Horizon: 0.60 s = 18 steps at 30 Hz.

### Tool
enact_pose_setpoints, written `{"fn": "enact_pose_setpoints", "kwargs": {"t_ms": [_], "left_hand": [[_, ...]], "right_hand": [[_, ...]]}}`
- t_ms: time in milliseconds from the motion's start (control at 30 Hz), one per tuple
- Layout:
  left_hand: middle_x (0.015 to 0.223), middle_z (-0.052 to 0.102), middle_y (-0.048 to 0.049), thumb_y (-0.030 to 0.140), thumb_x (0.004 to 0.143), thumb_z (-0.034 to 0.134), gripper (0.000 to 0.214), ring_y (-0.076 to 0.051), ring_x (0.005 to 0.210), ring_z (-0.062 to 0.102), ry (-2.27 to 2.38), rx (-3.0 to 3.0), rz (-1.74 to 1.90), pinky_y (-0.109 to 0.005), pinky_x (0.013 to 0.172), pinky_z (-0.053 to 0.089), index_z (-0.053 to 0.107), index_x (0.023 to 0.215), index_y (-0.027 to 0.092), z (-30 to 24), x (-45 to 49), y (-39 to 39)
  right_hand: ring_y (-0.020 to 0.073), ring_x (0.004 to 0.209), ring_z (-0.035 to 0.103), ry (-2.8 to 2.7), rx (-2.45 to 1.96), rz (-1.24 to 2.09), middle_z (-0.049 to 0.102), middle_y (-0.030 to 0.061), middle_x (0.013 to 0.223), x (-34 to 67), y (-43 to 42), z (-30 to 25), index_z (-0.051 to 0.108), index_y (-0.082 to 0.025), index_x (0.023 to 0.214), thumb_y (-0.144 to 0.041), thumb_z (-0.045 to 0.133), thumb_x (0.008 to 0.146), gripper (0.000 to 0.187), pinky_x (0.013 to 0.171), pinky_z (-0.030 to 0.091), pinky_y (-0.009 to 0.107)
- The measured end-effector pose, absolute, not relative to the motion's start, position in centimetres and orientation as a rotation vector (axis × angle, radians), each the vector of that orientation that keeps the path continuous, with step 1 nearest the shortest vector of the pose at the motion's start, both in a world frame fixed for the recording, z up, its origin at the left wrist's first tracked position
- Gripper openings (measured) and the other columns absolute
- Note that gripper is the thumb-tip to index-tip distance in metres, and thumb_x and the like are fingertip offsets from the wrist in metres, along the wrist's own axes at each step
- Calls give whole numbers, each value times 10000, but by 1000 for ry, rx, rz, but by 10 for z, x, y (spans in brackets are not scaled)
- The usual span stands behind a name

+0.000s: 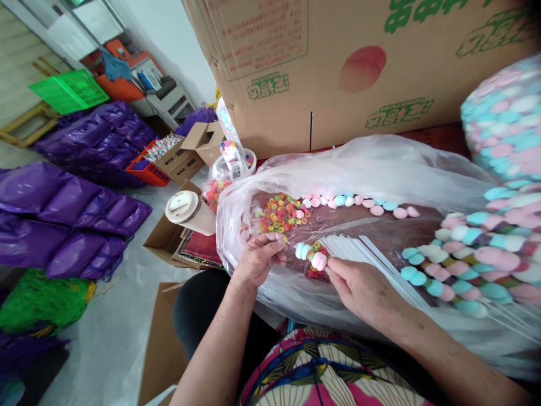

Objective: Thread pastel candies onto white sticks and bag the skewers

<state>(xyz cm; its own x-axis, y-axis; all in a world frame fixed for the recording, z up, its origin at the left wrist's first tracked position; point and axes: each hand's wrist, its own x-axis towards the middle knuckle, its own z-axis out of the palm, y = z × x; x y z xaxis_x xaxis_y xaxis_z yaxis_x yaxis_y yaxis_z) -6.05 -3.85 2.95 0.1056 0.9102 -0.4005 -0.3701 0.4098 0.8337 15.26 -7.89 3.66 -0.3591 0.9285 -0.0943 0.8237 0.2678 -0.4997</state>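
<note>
- My right hand (363, 287) pinches the skewer (310, 255) in its fingers, low over the table (380, 231), just left of the sticks (359, 251).
- My left hand (257, 259) has its fingers bunched at the rings (281, 214); I cannot tell whether they hold one.
- A plastic sheet (380, 163) lines the table. Marshmallows (359, 201) lie in a row, with loaded skewers (465, 265) piled at right.
- A box (338, 67) stands behind, and a cup (188, 211) is just left of the sheet.
- Purple bags (76, 208) lie on the floor (114, 327).
</note>
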Motion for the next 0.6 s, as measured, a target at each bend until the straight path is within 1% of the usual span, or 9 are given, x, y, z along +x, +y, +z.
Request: {"fn": "enact_pose_setpoints", "kwargs": {"t_ms": [233,400,600], "left_hand": [[625,652,-10,306,517,859,367,-81,466,548,1004,488,1049,-204,428,475,637,739,117,28,-55,-35],[610,638,2,282,535,850,338,-77,447,545,1032,513,1024,-200,415,474,621,722,118,31,-54,-33],[593,634,4,304,548,842,360,-78,410,533,1045,526,938,-202,382,445,629,763,109,30,-56,-34]], "right_hand": [[133,517,480,-2278,-1660,685,596,22,606,157,-78,35,595,-204,780,-271,350,906,284,530,242,275],[139,536,507,-2344,-1624,671,622,27,636,154,-76,36,606,-207,814,-223,352,898,268,530,235,280],[128,515,489,-2304,-1606,742,600,10,603,150,-75,41,612,-213,817,-246,360,910,271,532,255,269]]}}
